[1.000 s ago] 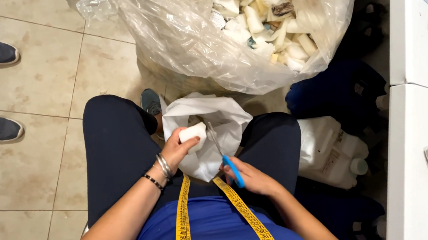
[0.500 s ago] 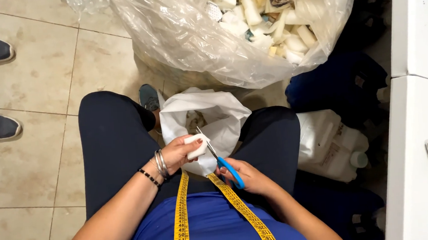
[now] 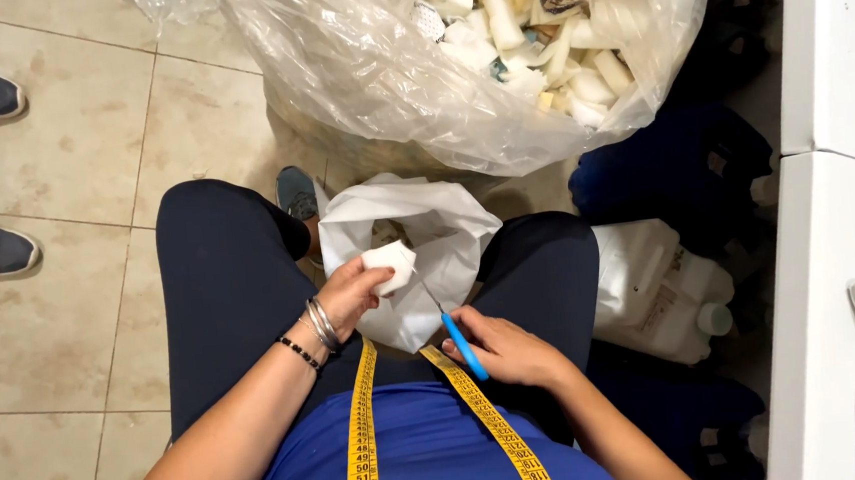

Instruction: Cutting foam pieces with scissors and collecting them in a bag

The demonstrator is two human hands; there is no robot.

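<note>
Change: the left hand [image 3: 351,293] has drawn the foam piece [image 3: 390,267] back toward the body, off the bag mouth; the tool tip now points up beside it.
Tape: a yellow measuring tape [image 3: 362,425] hangs over the blue shirt, nearest of all.
Right hand: the right hand [image 3: 500,348] is closed round a blue-handled tool [image 3: 463,344], its thin metal tip close to the foam.
Left hand: thumb and fingers pinch the white foam piece over the lap.
Bag: a small white bag [image 3: 418,246] sits open between the knees.
Sack: farther off, a big clear sack [image 3: 386,82] holds foam offcuts.
Risk: the tip works close to the pinching fingers; a slip on soft foam could nick them, or scraps could miss the bag.
</note>
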